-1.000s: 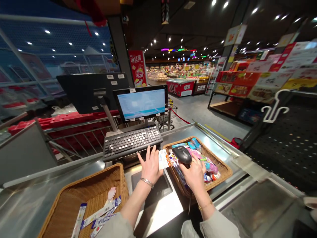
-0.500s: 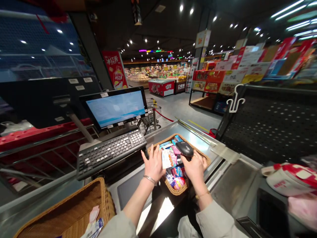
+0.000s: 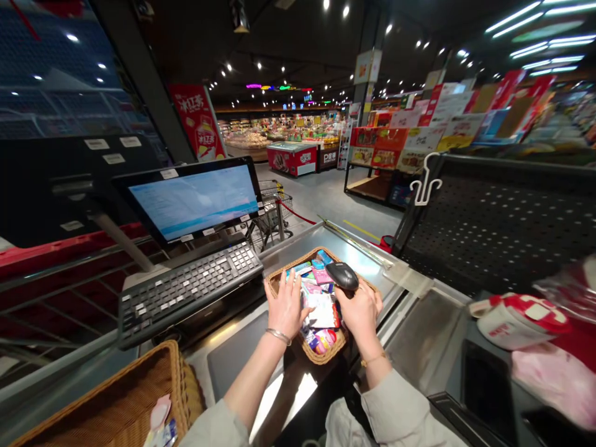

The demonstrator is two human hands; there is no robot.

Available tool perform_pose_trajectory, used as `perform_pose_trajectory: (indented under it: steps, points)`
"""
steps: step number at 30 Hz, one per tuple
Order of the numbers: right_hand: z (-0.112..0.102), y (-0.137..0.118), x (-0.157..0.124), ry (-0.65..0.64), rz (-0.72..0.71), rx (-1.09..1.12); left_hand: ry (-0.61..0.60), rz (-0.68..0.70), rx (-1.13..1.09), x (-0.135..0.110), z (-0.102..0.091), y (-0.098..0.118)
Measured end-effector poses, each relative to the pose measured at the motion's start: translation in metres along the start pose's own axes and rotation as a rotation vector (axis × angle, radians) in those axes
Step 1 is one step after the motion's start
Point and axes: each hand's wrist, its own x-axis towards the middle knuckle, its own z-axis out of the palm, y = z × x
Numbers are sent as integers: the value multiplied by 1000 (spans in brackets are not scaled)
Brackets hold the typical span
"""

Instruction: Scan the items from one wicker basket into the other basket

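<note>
In the head view, my right hand (image 3: 361,310) is wrapped round a black handheld barcode scanner (image 3: 342,275), its head pointing away from me over a wicker basket (image 3: 321,358). My left hand (image 3: 285,308) rests over the basket's left side, fingers spread, its thumb close to a white packet (image 3: 321,310). That packet lies on top of the other goods. Around it are small colourful packages, among them a pink one (image 3: 321,276) and a blue one (image 3: 325,256) at the far end. Part of the contents is hidden beneath my hands.
To the left stand a black keyboard (image 3: 190,292) and a lit monitor (image 3: 195,198). A larger wicker basket (image 3: 112,385) with a few items sits at lower left. On the right are a red-and-white pouch (image 3: 521,326), a dark phone-like slab (image 3: 487,379) and a perforated black panel (image 3: 503,217).
My view has swung slightly right, so the scene sits further left. The white packet has shifted nearer to me within the basket and lies flatter. Both hands keep about the same pose.
</note>
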Motion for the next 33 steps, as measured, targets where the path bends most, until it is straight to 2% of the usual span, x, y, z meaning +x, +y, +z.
perform_pose_trajectory:
  steps: [4,8,17,27,33]
  points:
    - [8,-16,-5,-50,-38,22,32,-101,15,-15,-12,-19]
    - [16,-42,-17,-137,-121,67,61,-199,16,-37,-28,-39]
    - [51,-97,-68,-365,-348,159,126,-484,12,-108,-57,-84]
    - [91,-140,-135,-599,-573,190,124,-915,57,-210,-62,-147]
    - [104,-149,-166,-683,-662,169,-33,-1116,113,-262,-58,-178]
